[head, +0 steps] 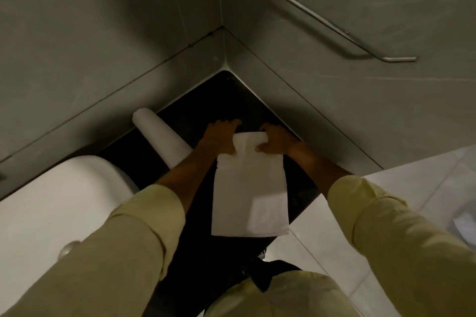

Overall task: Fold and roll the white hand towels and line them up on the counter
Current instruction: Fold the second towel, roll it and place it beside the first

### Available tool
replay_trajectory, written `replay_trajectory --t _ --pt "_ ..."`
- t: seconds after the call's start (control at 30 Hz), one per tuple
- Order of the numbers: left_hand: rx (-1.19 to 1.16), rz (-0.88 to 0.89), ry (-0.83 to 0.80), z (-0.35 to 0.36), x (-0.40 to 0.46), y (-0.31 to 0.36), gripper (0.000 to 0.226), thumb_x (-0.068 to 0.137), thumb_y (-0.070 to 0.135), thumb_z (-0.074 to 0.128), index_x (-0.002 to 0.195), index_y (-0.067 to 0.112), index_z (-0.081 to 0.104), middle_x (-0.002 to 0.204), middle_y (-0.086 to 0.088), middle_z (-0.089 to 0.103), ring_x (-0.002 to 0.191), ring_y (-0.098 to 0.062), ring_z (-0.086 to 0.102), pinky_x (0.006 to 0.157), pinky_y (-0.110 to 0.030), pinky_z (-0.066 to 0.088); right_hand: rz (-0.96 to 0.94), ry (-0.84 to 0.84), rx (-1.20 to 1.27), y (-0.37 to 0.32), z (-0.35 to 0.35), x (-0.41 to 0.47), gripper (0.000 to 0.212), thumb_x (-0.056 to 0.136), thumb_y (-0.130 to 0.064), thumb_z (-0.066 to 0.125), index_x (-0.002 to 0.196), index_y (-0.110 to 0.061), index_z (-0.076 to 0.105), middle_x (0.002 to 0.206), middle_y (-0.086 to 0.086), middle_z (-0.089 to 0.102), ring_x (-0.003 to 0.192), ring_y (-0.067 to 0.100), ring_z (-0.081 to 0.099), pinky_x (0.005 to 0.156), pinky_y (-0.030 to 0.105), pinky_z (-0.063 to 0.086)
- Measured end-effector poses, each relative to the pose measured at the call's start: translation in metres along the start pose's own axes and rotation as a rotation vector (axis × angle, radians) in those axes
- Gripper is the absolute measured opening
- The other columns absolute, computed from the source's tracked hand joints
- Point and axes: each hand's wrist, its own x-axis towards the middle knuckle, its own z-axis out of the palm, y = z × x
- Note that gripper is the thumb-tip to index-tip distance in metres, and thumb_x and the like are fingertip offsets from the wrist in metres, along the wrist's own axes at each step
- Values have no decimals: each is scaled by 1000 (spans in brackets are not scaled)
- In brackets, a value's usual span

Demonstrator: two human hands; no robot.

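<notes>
A folded white hand towel (249, 195) lies lengthwise on the black counter (219, 100), its near end reaching the counter's front edge. My left hand (219, 136) and my right hand (275, 140) both grip its far end, where the cloth is curled over into a small roll. To the left, a finished rolled white towel (161, 137) lies on the counter by the back wall, its near end hidden behind my left forearm.
A white basin (51, 203) sits at the left of the counter. Grey tiled walls meet in a corner just beyond my hands. A metal towel rail (342, 31) is fixed on the right wall. Pale floor tiles (386, 193) lie to the right.
</notes>
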Motion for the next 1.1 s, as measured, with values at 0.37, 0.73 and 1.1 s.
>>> replay_trajectory --t 0.37,0.73,1.1 --pt "64 87 134 12 -22 7 32 85 25 68 115 22 58 112 -5 65 103 -26 63 87 -37 51 -143 100 -399 -17 -12 -25 38 86 -20 66 123 -13 63 121 13 64 108 31 61 89 39 51" --pt "209 130 172 70 -73 4 53 101 9 37 153 12 25 160 -12 25 145 -31 29 118 -40 25 -71 301 -478 -16 54 -86 45 94 -9 52 139 -8 51 140 14 51 127 29 47 108 35 38" --pt "-61 -14 30 4 -30 13 28 77 12 76 105 15 75 113 -10 70 102 -26 67 90 -34 54 55 -7 -510 -35 3 -45 51 73 -27 74 120 -14 61 130 12 50 118 33 52 91 41 49"
